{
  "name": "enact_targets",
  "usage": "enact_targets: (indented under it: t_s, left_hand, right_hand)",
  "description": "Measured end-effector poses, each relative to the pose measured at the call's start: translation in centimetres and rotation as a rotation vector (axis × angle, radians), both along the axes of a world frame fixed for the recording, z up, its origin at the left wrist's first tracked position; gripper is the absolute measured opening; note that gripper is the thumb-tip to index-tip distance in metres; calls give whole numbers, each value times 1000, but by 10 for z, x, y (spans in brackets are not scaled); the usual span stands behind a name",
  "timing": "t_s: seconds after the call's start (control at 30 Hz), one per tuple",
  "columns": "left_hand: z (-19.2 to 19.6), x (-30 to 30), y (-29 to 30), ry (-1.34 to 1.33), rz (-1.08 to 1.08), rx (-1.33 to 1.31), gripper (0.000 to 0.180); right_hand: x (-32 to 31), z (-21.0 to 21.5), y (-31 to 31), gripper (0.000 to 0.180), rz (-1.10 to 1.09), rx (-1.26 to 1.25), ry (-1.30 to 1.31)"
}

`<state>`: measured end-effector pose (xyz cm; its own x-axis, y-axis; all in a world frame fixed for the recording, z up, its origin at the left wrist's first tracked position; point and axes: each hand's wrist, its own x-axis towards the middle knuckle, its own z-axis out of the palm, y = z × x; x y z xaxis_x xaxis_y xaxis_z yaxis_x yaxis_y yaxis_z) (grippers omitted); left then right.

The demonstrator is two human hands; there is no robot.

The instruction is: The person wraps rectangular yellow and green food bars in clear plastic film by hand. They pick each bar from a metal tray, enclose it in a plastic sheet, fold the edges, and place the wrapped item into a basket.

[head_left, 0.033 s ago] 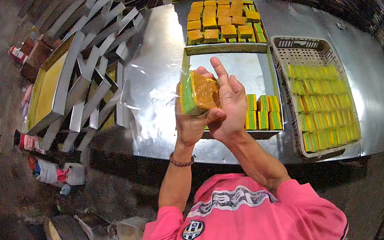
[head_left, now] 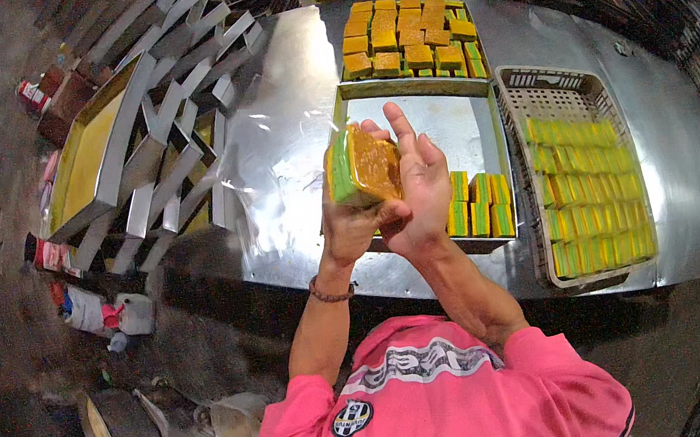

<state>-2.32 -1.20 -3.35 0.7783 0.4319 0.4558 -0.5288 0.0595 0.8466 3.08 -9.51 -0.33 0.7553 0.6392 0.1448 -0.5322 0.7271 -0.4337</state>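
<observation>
From my remote seat I see, at the far left, a stack of rectangular metal baking pans, the nearest one tilted and showing a yellowish base. To its right is the shiny metal table. A dark beaded bracelet circles the left wrist. The left hand is partly closed under and around the left side of a layered cake block, supporting it above the table. The block is tilted, its brown face toward the right and its green-and-yellow layers toward the left. It lies between my operator's two hands, right against the right hand, which is open with the palm up and the index finger extended. Some fingertips show at the block's far edge; I cannot tell whose they are. Behind the hands sits a shallow metal pan with cut cake slices in its near right part; past its far wall are brown-topped cake pieces. At the right, a pale perforated plastic crate holds rows of green-and-yellow slices.
</observation>
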Motion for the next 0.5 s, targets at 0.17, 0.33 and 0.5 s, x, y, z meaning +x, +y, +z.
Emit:
enact_targets:
  t_s: [0.17,0.33,0.5]
  left_hand:
    - [-4,-9,17,-65,-150,1,132]
    - [-10,-6,17,57,18,-52,110]
    - [-2,-11,27,24,20,6,97]
  right_hand:
    - [8,13,1,62,166,-31,176]
    - [35,-17,5,61,482,195,114]
    - [21,3,14,60,260,-175,182]
